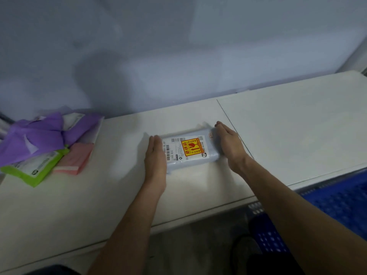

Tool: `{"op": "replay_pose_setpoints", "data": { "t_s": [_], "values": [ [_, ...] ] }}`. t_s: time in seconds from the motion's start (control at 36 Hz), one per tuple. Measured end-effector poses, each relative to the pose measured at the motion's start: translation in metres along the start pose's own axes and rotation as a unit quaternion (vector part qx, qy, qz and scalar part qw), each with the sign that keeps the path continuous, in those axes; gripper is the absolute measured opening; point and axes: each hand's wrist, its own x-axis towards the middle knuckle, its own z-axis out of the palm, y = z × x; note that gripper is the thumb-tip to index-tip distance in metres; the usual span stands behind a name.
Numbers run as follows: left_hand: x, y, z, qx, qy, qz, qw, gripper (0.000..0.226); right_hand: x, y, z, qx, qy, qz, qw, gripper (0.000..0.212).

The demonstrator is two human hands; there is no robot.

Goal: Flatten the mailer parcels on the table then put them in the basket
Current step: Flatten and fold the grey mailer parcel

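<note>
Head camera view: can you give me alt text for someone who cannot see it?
The left hand and right hand press flat against opposite ends of a grey-blue mailer parcel with a yellow label on the white table. A pile of purple, green and pink parcels lies at the table's left end; a blue basket sits below its right edge.

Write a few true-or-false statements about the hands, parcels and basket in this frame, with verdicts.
1. The left hand and right hand flank the grey parcel, one at each end. True.
2. The grey parcel lies in the blue basket. False: it lies on the table; the blue basket sits lower right, beyond the table's edge.
3. The grey parcel's label faces up. True.
4. The left hand holds the green parcel. False: the green parcel lies untouched at far left, partly under the purple parcel.
</note>
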Motion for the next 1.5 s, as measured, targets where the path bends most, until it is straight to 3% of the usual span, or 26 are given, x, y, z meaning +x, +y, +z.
{"op": "replay_pose_setpoints", "data": {
  "t_s": [0.06,0.19,0.36,0.47,0.56,0.64,0.81,0.97,1.11,1.22,1.31,1.5],
  "values": [
    [0.000,-0.001,0.013,-0.006,-0.007,-0.010,1.000,0.091,0.002,-0.005,-0.012,-0.003,0.023,0.000,1.000,0.029],
    [-0.004,0.000,0.050,-0.008,-0.022,-0.022,0.999,0.056,0.009,-0.010,-0.043,-0.008,0.057,0.015,0.998,0.040],
    [0.000,-0.002,0.091,0.022,-0.067,-0.021,0.997,0.059,0.006,0.004,-0.084,0.046,0.095,0.037,0.994,0.044],
    [-0.002,0.002,0.115,0.043,-0.082,-0.020,0.996,0.060,0.011,0.015,-0.107,0.053,0.078,0.057,0.994,0.032],
    [-0.009,0.006,0.133,0.039,-0.106,-0.024,0.993,0.055,0.021,0.021,-0.127,0.057,0.095,0.072,0.991,0.040],
    [-0.013,0.005,0.152,0.023,-0.128,-0.022,0.991,0.056,0.028,0.022,-0.148,0.067,0.099,0.071,0.990,0.024],
    [-0.019,-0.003,0.187,0.009,-0.158,-0.024,0.987,0.058,0.043,0.028,-0.184,0.036,0.100,0.038,0.994,0.017],
    [-0.019,-0.013,0.213,0.001,-0.157,-0.030,0.987,0.055,0.065,0.041,-0.214,0.027,0.111,0.036,0.993,0.034],
    [-0.013,-0.019,0.222,-0.026,-0.163,-0.034,0.986,0.059,0.086,0.046,-0.221,0.015,0.095,0.026,0.995,0.025],
    [-0.011,-0.023,0.230,-0.032,-0.161,-0.034,0.986,0.057,0.100,0.048,-0.221,-0.069,0.120,0.017,0.990,0.043],
    [-0.007,-0.024,0.236,-0.030,-0.166,-0.033,0.985,0.056,0.108,0.050,-0.223,-0.160,0.135,0.001,0.978,0.044],
    [-0.004,-0.022,0.242,-0.020,-0.175,-0.034,0.984,0.057,0.119,0.058,-0.230,-0.218,0.146,-0.040,0.964,0.018]
  ]
}}
